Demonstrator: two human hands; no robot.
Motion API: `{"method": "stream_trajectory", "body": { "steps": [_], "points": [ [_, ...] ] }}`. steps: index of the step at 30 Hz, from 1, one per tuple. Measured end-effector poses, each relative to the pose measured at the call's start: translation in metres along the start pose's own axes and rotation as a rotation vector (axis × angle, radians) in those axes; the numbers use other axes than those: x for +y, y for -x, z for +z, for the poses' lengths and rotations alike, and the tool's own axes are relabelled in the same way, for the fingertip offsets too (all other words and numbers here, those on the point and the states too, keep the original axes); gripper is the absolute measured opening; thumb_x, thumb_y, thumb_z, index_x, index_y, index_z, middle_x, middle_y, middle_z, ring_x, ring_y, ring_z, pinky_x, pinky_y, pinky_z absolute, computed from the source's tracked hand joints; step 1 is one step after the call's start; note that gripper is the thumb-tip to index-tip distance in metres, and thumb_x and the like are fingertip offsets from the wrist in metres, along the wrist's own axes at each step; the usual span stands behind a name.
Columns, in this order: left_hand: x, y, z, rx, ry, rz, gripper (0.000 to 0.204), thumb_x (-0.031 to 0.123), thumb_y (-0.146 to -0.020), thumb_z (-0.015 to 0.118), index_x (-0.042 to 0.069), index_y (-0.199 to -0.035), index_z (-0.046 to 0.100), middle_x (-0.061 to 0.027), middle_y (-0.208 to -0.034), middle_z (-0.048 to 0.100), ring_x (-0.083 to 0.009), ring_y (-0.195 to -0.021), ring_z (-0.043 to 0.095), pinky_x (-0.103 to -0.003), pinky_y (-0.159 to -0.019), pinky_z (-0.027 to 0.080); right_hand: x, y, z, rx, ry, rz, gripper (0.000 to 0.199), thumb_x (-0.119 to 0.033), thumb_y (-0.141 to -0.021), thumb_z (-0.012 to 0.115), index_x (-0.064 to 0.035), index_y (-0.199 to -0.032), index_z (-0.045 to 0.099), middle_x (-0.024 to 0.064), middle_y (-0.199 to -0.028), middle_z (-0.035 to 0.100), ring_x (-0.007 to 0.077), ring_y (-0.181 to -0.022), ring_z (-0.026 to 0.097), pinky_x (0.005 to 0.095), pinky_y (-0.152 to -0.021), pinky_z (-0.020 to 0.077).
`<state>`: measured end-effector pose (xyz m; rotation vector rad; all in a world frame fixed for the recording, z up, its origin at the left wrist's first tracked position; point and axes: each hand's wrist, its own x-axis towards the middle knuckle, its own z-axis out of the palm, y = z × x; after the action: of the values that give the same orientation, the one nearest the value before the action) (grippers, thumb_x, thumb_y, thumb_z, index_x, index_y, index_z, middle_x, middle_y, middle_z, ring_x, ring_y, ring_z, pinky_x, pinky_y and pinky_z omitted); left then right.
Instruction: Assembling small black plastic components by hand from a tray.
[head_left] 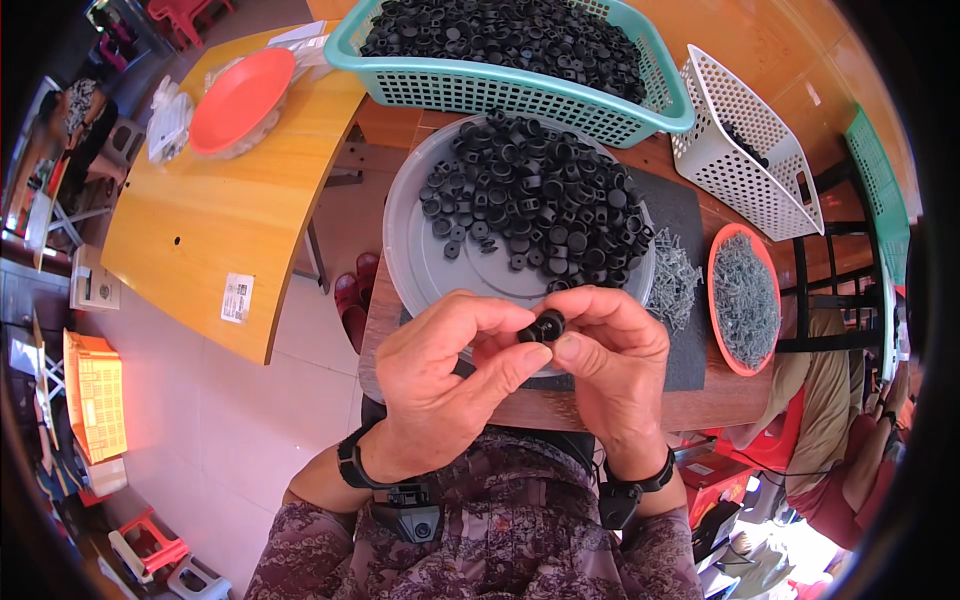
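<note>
Two hands met over the near edge of the table, and we logged both as closed on one small black plastic part (545, 326). Our left hand (440, 385) had its thumb and forefinger curled round the part from the left; our right hand (615, 365) pinched it from the right with thumb and fingertips, the remaining fingers folded in. The part sat between the two sets of fingertips, held just above the near rim of the grey round tray (420, 250).

The tray carried a heap of like black parts (540, 200), piled mostly toward its far and right side, its near left portion bare. It rested on a dark mat (685, 220). Behind the tray stood a teal basket (500, 90) filled with the same black parts. To its right a white perforated basket (740, 150) lay tilted, with a few dark pieces inside. Loose grey screws (675, 280) lay on the mat just right of the tray, and an orange dish (745, 300) beside them held many more. On the neighbouring yellow table (220, 220), far left, we noted an orange plate (240, 100). Each wrist bore a black band.
</note>
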<state>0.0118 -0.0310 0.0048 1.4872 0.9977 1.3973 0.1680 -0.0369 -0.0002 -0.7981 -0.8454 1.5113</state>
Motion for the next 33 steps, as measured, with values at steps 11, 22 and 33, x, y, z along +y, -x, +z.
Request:
{"method": "stream_trajectory", "body": {
  "steps": [11,22,33],
  "points": [
    [0.000,0.000,0.003,0.022,-0.031,0.030,0.017,0.004,-0.075,0.071,-0.001,-0.089,0.062,-0.0060,-0.077,0.061,-0.0086,-0.064,0.058,-0.021,-0.054,0.045,0.002,0.000,0.001,0.001,0.028,-0.019,0.027,0.011,-0.077,0.061,0.0043,-0.103,0.060,0.0085,-0.095,0.062,0.0129,-0.086,0.059,0.0238,-0.078,0.0494],
    [-0.006,0.001,-0.001,-0.052,0.033,-0.084,0.025,0.006,-0.072,0.074,0.001,-0.092,0.060,-0.0029,-0.076,0.060,-0.0053,-0.065,0.054,-0.019,-0.056,0.045,0.003,0.005,-0.001,-0.003,0.275,-0.098,0.024,0.010,-0.081,0.056,0.0027,-0.103,0.063,0.0079,-0.098,0.059,0.0098,-0.085,0.055,0.0207,-0.072,0.0449],
    [0.001,-0.006,-0.005,-0.157,0.082,-0.303,0.033,-0.001,-0.068,0.075,-0.001,-0.097,0.059,-0.0014,-0.081,0.059,-0.0060,-0.073,0.054,-0.019,-0.064,0.045,0.002,0.003,0.001,0.087,0.210,-0.042,0.015,0.008,-0.081,0.059,-0.0001,-0.093,0.064,0.0026,-0.088,0.062,0.0067,-0.080,0.056,0.0186,-0.069,0.0450]
  ]
}}
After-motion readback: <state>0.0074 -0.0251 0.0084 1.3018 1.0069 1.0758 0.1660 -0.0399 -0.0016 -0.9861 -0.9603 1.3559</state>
